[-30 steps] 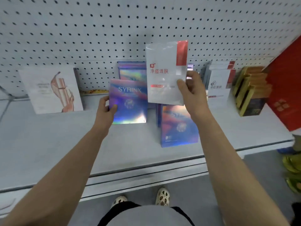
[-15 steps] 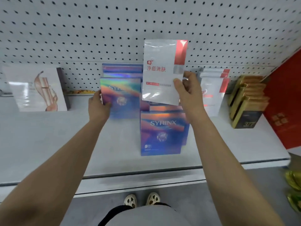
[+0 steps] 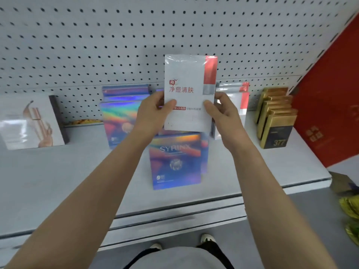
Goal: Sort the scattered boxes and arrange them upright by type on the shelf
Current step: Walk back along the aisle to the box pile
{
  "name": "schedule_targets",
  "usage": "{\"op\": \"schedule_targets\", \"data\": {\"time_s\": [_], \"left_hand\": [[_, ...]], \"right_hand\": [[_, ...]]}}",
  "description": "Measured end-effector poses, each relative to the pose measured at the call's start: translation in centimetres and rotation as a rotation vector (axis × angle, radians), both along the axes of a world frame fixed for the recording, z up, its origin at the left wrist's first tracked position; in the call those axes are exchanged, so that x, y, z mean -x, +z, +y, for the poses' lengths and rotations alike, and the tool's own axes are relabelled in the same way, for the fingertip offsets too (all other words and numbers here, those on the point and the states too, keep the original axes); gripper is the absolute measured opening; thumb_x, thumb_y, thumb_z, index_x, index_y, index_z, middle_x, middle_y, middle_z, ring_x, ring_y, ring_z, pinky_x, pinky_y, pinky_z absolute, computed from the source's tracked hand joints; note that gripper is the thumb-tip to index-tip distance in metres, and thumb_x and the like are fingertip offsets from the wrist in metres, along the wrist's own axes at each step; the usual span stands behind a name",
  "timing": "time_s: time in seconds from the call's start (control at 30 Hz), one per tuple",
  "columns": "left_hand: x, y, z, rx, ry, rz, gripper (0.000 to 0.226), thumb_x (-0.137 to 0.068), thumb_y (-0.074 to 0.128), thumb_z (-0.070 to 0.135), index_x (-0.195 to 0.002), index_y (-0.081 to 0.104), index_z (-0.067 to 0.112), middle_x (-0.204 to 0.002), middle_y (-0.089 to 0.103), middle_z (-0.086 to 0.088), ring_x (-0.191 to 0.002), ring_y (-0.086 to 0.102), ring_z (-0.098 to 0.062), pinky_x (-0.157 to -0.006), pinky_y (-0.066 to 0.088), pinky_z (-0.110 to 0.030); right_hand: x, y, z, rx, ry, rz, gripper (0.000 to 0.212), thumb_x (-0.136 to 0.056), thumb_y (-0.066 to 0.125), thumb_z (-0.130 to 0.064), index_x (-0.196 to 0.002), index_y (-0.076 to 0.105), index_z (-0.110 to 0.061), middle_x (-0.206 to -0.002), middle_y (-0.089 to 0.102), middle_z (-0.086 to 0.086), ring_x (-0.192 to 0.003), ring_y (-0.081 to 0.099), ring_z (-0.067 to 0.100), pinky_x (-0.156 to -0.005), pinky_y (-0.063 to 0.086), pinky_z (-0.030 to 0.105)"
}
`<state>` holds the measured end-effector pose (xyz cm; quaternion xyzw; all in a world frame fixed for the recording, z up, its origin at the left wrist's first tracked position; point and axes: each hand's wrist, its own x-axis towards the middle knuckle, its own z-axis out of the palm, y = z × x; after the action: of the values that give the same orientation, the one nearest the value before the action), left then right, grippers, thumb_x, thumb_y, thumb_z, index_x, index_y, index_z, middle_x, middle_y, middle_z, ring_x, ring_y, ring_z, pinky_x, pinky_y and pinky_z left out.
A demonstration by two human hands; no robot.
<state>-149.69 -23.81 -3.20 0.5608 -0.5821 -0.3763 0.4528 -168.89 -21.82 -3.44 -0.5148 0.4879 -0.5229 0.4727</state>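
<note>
Holding a flat white cardboard box with a red corner band and red Chinese lettering (image 3: 189,94) upright in the air above the pale grey metal shelf (image 3: 58,181), both hands grip it by its lower half: the left hand (image 3: 153,113) has its thumb pressed on the front face near the left edge with its fingers (image 3: 155,96) curled behind, and the right hand (image 3: 221,113) mirrors this on the right edge, thumb on the front and fingers (image 3: 223,96) wrapped round the back. The box faces the camera, clear of the shelf, in front of the white perforated back panel (image 3: 77,45). Directly beneath it a holographic blue and rainbow box marked SYRINX (image 3: 175,162) stands near the shelf's front, with another like it just behind. To the left, more holographic boxes (image 3: 120,113) stand in a row against the back panel. Behind the right hand, a small row of matching white and red boxes (image 3: 240,100) stands upright. Further right a row of gold and black boxes (image 3: 275,121) stands at a slant, the front one marked 377, beside a large red box (image 3: 330,94) leaning at the shelf's end. At the far left a white box printed with a tan figure (image 3: 31,123) stands tilted back
</note>
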Motion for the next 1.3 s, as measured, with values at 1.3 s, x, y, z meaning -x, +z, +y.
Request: {"op": "schedule_targets", "data": {"time_s": [1.3], "left_hand": [[20.4,-11.9,0.6,-0.248,-0.005,-0.294,0.064,-0.091,0.059,0.009,-0.145,0.029,0.023,-0.14,0.046,0.001,-0.126,0.048,-0.018,-0.105,0.043,-0.033]], "right_hand": [[17.3,-5.1,-10.1,0.21,0.027,0.992,0.043,-0.083,0.075,-0.015,-0.122,0.058,-0.018,-0.13,0.047,0.006,-0.122,0.046,0.025,-0.1,0.045,0.037]]}}
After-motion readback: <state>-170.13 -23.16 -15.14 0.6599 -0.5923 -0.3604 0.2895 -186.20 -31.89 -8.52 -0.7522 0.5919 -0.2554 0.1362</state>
